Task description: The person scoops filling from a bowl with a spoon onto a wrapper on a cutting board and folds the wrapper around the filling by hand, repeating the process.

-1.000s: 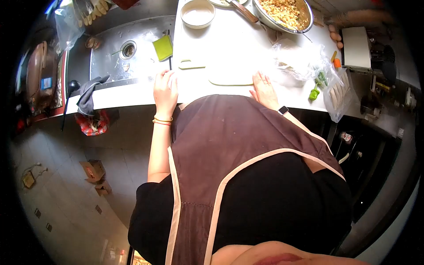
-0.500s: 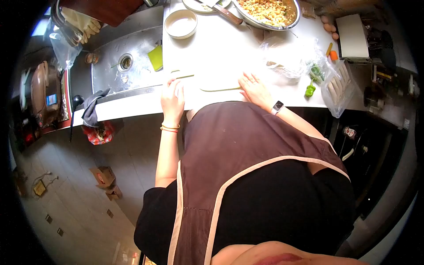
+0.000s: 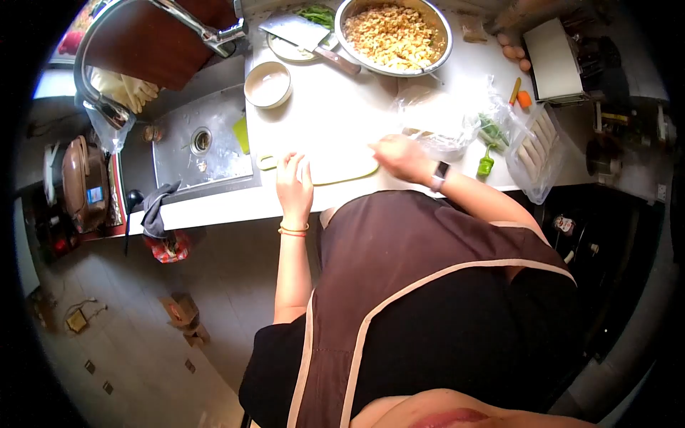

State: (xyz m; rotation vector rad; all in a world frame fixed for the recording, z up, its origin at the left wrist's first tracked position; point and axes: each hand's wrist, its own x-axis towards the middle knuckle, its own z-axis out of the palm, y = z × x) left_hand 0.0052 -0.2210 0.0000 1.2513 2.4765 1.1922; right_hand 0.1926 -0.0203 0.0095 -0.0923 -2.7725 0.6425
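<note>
A white cutting board with a green rim lies on the counter in front of me, its surface washed out by glare. My left hand is at the board's left end, beside the green-edged handle, fingers stretched and slightly apart. Over the right part of the board is my right hand, its fingers curled in; whatever they hold, if anything, is hidden. Behind the board stand a small white bowl and a metal bowl of chopped yellowish food. A cleaver rests across a plate with green vegetables.
Right of my right hand are a clear plastic bag, a green pepper, a bag of long pale pieces, an orange piece and several eggs. The sink and its faucet are at left.
The view has shifted, showing more of the counter's back. My right hand has lifted off the board's right edge, moved inward, and its flat fingers have curled. My left hand stays near the handle.
</note>
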